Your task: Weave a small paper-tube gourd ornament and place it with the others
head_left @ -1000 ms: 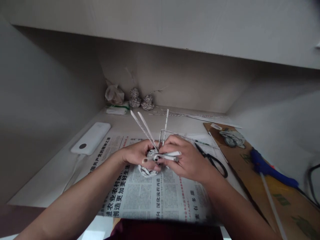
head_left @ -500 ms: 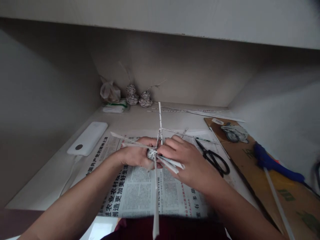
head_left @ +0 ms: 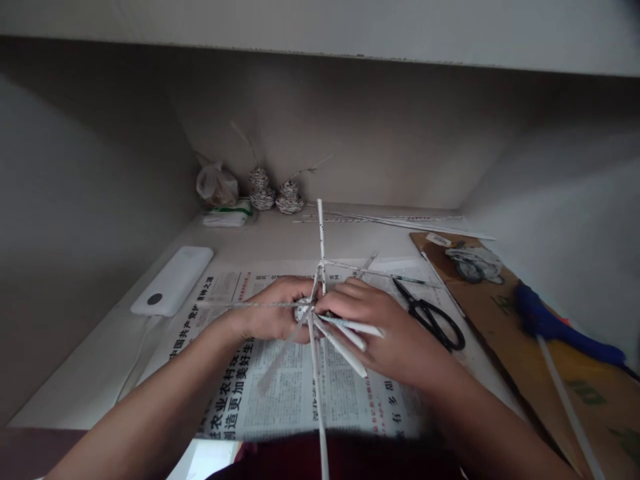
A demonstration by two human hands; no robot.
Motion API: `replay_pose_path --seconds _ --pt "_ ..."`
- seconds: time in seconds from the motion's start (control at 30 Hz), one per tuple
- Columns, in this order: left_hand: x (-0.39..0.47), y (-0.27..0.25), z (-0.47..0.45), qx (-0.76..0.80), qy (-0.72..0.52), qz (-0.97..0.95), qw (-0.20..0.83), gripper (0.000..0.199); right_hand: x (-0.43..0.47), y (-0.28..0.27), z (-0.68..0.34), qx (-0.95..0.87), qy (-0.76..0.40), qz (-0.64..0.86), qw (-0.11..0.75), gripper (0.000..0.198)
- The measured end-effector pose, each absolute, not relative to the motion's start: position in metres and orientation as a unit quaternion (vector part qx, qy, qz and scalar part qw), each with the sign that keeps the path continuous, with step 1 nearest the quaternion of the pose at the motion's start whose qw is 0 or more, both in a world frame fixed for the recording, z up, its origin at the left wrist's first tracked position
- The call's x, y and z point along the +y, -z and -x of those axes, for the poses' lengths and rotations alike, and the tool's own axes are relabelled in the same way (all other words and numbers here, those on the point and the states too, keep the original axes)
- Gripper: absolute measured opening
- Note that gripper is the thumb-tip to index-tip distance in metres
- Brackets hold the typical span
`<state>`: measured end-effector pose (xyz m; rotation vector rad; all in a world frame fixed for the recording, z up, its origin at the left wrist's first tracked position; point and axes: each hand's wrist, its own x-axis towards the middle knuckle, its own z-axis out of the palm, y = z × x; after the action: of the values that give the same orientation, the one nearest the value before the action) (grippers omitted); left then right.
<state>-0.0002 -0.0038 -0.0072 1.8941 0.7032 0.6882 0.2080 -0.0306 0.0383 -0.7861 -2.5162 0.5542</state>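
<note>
My left hand [head_left: 280, 303] is closed around a small woven newspaper piece [head_left: 303, 311], most of it hidden by the fingers. Rolled paper strips [head_left: 345, 350] fan out of its top, several toward the right and front, one long strip straight toward my body. My right hand [head_left: 357, 313] pinches strips close to the weave, its fingertips near my left thumb. A bent upright paper strip [head_left: 321, 230] rises beyond the hands, with another running off to the right. One strip at the front left is smeared by motion.
Newspaper sheets [head_left: 280, 393] cover the desk. Black scissors [head_left: 430, 320] lie right of my hand. Cardboard [head_left: 505, 333] carries a blue glue gun [head_left: 565, 330] and a crumpled bundle [head_left: 475, 262]. Behind stand two woven gourds [head_left: 261, 190], a plastic bag [head_left: 217, 185] and loose paper sticks [head_left: 400, 224]. A white power bank [head_left: 173, 280] lies left.
The strips at the left have swung down toward the front, one blurred. Those at the right have spread farther apart. Both hands stay at the woven piece.
</note>
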Motion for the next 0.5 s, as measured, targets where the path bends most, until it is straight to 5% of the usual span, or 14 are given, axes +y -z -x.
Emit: replay_pose_path --seconds 0.13,0.5 --pt "-0.002 0.004 0.004 0.283 -0.293 -0.797 0.446 0.024 -0.022 -0.034 -0.219 -0.87 -0.28 0.266 0.308 0.029" --pt "-0.005 -0.002 0.001 0.264 -0.305 -0.81 0.425 0.026 -0.018 -0.024 -0.216 -0.713 -0.539 0.271 0.357 0.01"
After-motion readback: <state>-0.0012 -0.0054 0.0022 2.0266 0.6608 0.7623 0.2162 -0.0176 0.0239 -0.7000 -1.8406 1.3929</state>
